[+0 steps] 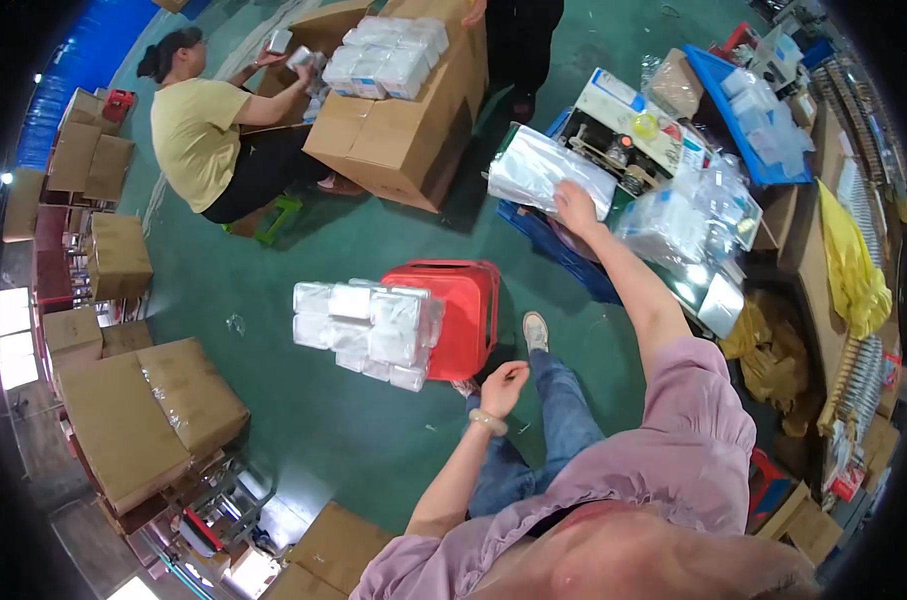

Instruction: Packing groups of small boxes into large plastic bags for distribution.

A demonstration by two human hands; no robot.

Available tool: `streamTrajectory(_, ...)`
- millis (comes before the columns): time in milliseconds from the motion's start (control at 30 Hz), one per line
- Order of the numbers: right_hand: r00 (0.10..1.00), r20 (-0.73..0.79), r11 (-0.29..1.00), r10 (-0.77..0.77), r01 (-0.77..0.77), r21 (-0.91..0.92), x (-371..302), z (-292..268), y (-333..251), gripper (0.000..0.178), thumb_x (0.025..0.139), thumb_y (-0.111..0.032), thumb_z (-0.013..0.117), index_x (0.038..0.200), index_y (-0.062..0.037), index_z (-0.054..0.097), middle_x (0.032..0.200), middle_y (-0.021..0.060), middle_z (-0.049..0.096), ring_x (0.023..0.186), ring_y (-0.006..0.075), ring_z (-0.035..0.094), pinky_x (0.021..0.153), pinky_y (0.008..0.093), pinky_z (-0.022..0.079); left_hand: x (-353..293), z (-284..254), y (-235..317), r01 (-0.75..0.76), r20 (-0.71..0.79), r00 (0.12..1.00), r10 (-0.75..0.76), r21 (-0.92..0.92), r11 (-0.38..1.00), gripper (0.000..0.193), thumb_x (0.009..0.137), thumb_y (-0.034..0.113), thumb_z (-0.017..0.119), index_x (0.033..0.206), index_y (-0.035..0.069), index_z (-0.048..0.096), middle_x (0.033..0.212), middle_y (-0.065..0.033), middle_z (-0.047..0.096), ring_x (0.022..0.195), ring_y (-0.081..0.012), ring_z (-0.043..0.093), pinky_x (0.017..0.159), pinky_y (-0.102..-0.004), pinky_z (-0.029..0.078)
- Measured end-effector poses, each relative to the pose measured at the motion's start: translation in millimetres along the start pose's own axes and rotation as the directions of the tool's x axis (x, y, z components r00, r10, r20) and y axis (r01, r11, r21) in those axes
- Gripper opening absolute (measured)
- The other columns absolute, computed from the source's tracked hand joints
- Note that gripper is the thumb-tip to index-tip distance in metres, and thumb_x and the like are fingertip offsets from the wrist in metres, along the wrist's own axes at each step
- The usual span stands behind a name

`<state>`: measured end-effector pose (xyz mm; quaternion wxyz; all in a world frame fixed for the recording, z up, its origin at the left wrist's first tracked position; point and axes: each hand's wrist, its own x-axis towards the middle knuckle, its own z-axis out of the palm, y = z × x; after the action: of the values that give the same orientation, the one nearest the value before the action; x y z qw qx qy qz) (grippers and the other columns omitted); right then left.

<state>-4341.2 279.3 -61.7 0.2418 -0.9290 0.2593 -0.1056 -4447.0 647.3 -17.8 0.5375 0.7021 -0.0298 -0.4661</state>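
Note:
My right hand (576,210) reaches forward onto a shiny, silvery stack of plastic film (538,165), its fingers lying against the surface. The undersides of the fingertips are hidden. In front of my body, my left hand (503,390) hangs with fingers curled in, a pale bracelet on the wrist; nothing shows in it. Ahead and left of that hand stands a red plastic stool (463,305). Several clear-wrapped white packs (368,325) are stacked at its left side.
A seated person (198,120) handles small white packs beside a large carton (393,135) topped with wrapped packs. A machine (623,150), wrapped packs (663,225) and a blue crate (713,90) crowd the right. Cartons (153,410) line the left. Another person's dark-clothed legs (518,50) stand ahead.

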Motion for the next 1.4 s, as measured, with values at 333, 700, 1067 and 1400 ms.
streamTrajectory(333,0.941,-0.314,0.97,0.126,-0.052,0.236,23,47,3,0.015,0.074,-0.022,0.067,0.084,-0.0116,0.07,0.095,0.0093,0.066,0.097,0.0242,0.059,0.087,0.0344,0.044,228,45,74,0.053,0.018,0.999,-0.051,-0.433,0.9,0.025,0.085,0.025,0.058,0.103,0.008,0.061,0.084,-0.001,0.061,0.063,-0.0099,0.056,0.058,-0.0241,0.046)
streamTrajectory(700,0.738,-0.543,0.732,0.4,0.099,0.674,30,-70,-34,0.01,0.078,-0.003,0.066,0.086,0.0004,0.061,0.082,0.0033,0.062,0.074,0.0049,0.054,0.07,0.0184,0.044,301,53,144,0.089,-0.046,0.984,-0.171,-0.706,0.703,0.051,0.087,0.05,0.044,0.119,0.012,0.039,0.106,-0.0052,0.047,0.09,-0.025,0.053,0.071,-0.0348,0.042)
streamTrajectory(1067,0.82,-0.301,0.493,0.487,0.026,0.87,-6,-131,-79,0.013,0.091,-0.011,0.051,0.079,-0.0065,0.051,0.062,-0.0082,0.042,0.053,-0.0007,0.033,0.047,0.0164,0.025,214,41,205,-0.462,-0.369,0.886,0.279,-0.663,0.589,0.056,0.09,0.043,0.045,0.131,0.006,0.035,0.125,-0.0072,0.044,0.099,-0.0155,0.048,0.08,-0.031,0.039)
streamTrajectory(1400,0.856,-0.169,0.722,0.488,-0.286,0.63,-95,-121,-87,0.015,0.087,-0.017,0.057,0.083,-0.0035,0.052,0.058,-0.0056,0.04,0.053,0.005,0.038,0.05,0.023,0.031,86,-40,197,-0.273,-0.069,0.962,0.265,-0.176,0.946,0.015,0.084,0.01,0.06,0.092,-0.002,0.065,0.08,-0.0013,0.063,0.074,-0.0065,0.055,0.068,-0.0202,0.044)
